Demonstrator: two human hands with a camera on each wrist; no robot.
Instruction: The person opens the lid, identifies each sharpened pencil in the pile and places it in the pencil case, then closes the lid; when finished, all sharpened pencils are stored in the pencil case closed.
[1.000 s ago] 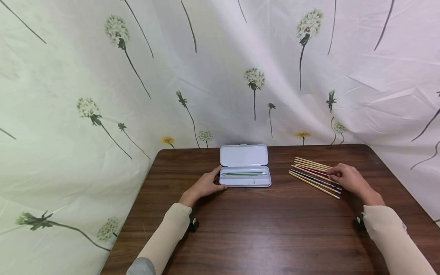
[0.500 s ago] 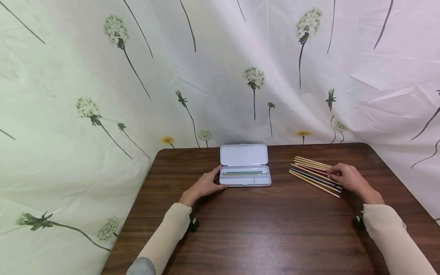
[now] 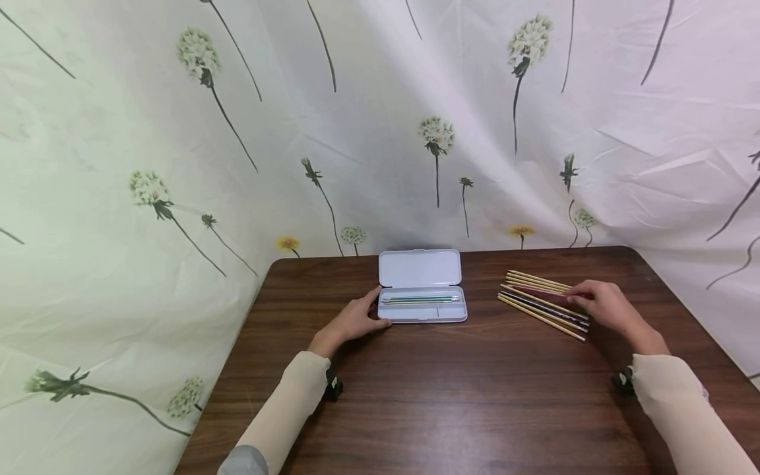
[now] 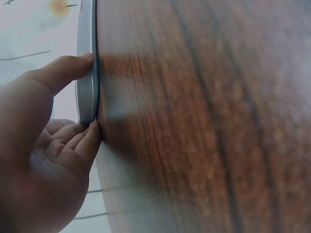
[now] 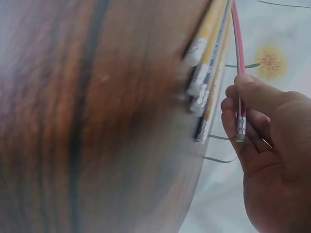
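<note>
A light-coloured pencil case (image 3: pixel 410 313) lies with its lid (image 3: pixel 419 268) raised at the back of the table. In its rear compartment are a few pencils (image 3: pixel 415 299), some of them green. My left hand (image 3: pixel 353 318) grips the case's left end, thumb on the front wall and fingers round the end. Off to the right, my right hand (image 3: pixel 608 309) pinches a red pencil (image 5: pixel 239 53) near its eraser end, between thumb and fingers. That pencil is raised from the others at its eraser end. Below and beside it, several yellow and dark patterned pencils (image 3: pixel 540 318) lie fanned on the table.
The dark wood-grain table (image 3: pixel 463 396) has rounded back corners. Behind it hangs a white cloth (image 3: pixel 380 165) printed with dandelions, close to the back edge. A small front compartment of the case is split by a divider (image 3: pixel 438 311).
My right hand has lifted the red pencil's eraser end from among the other pencils. My left hand stays at the case. The head view shifts slightly.
</note>
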